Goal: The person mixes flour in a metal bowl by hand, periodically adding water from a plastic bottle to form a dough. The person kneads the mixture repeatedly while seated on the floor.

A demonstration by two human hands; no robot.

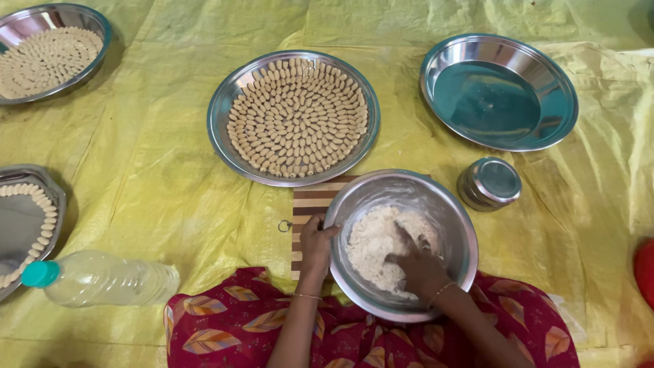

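Observation:
A steel mixing bowl (449, 211) sits on a striped wooden board (310, 204) in front of my lap, holding pale crumbly dough (371, 238). My left hand (316, 242) grips the bowl's left rim. My right hand (419, 262) is down inside the bowl, fingers pressed into the dough. A round steel plate (221, 112) just beyond the bowl is packed with several small shaped dough pieces (296, 116) laid in rings.
An empty steel plate (501, 92) lies at the far right, a small lidded steel tin (490, 182) beside the bowl. Two more trays (61, 20) (48, 187) with dough pieces sit at the left. A clear bottle (102, 278) lies near my knee. A yellow sheet (150, 177) covers the floor.

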